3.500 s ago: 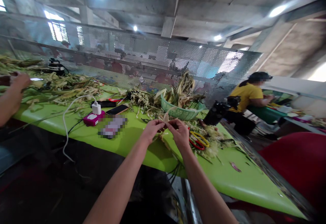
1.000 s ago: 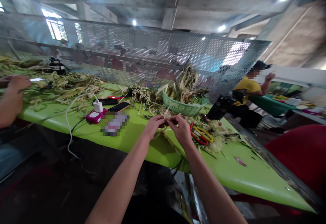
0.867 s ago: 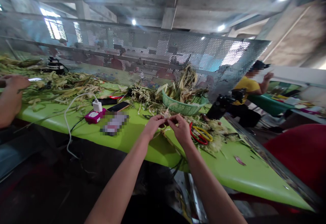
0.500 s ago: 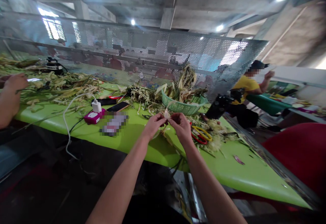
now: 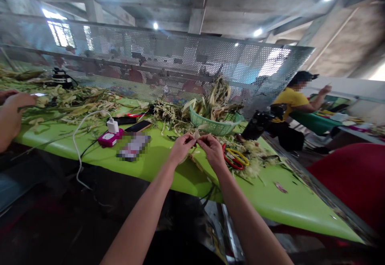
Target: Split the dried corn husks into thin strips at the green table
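Observation:
My left hand (image 5: 181, 148) and my right hand (image 5: 212, 147) meet over the green table (image 5: 153, 166), fingertips pinched together. Between them is a small pale piece of dried husk (image 5: 196, 134), its tip showing above the fingers. Both hands are closed on it; the part inside the fingertips is hidden. Just right of my right hand lie scissors with red handles (image 5: 232, 163) and another pair of yellow handles (image 5: 240, 155). Behind my hands stands a light-green plastic basket (image 5: 215, 126) heaped with dried husks (image 5: 219, 92).
Left of my hands are a phone (image 5: 138, 127), a magenta power block (image 5: 108, 138) with a white charger (image 5: 112, 125) and cable, and loose husks (image 5: 75, 100). Another person's hand (image 5: 18, 106) works at far left. A black device (image 5: 255, 125) stands right; a co-worker in yellow (image 5: 290, 98) sits beyond.
The husk piece's tip now points lower and more sideways between my fingers. My hands stay nearly in place. The co-worker in yellow has shifted a raised hand rightward.

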Demonstrator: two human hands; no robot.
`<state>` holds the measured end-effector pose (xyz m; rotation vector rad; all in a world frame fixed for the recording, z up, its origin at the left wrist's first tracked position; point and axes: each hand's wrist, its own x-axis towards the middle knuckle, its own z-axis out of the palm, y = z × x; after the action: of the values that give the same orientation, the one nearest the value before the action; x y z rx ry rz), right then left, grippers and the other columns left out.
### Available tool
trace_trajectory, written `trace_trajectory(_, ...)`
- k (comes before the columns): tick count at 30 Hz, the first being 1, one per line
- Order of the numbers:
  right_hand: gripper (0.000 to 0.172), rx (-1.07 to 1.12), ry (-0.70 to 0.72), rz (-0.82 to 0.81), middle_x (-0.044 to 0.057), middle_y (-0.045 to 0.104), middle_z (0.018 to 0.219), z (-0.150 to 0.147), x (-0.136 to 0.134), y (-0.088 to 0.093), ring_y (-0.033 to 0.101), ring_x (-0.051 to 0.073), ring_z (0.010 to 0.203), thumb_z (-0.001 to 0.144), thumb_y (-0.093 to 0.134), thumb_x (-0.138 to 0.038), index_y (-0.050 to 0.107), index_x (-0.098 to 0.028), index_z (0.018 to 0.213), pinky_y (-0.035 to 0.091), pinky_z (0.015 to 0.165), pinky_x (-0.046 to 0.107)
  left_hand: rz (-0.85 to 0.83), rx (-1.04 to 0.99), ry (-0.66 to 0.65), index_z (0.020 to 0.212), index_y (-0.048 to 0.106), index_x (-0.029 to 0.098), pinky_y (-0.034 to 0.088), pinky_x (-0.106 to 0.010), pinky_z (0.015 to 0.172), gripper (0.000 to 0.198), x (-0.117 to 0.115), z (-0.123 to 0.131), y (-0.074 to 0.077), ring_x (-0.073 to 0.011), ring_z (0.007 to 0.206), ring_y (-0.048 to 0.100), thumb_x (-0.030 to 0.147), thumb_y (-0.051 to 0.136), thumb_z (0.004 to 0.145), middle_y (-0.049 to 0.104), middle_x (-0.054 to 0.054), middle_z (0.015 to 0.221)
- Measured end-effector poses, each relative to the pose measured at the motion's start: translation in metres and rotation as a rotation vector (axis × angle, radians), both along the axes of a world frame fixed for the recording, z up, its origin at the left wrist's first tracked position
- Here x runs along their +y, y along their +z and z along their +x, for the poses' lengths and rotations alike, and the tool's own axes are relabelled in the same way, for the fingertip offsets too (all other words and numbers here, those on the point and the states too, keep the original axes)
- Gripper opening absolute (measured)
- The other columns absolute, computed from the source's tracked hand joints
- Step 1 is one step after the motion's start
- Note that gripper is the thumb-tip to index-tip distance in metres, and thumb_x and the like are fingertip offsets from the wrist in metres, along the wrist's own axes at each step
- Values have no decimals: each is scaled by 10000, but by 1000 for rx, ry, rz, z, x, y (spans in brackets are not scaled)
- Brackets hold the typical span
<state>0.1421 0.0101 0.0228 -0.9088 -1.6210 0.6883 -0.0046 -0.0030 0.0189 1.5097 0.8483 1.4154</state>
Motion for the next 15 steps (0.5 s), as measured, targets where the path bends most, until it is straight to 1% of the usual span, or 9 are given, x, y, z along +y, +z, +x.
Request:
trace_trajectory(5, 192, -14, -9, 16, 7, 575, 720, 1, 1, -2, 519, 159, 679, 759, 633, -379, 584, -193, 760, 429, 657, 281, -6, -2, -2, 794, 575, 157, 386, -251, 691, 185, -1, 1, -1, -126, 709, 511, 335, 542, 828, 569, -8, 748)
trace_trajectory(9, 205, -28, -18, 16, 5, 567, 716, 1, 1, -2, 512, 162, 686, 759, 630, -392, 580, -194, 755, 420, 666, 281, -5, -23, -15, 816, 589, 154, 392, -254, 702, 182, 2, 1, -3, -125, 710, 514, 333, 554, 822, 577, -12, 758)
trace_trajectory(15, 206, -31, -52, -6, -2, 557, 694, 1, 1, -1, 484, 149, 650, 755, 645, -379, 578, -184, 758, 396, 634, 272, -1, 18, -11, 833, 599, 147, 403, -268, 707, 181, 2, 2, -3, -139, 731, 530, 320, 544, 833, 599, -33, 784)
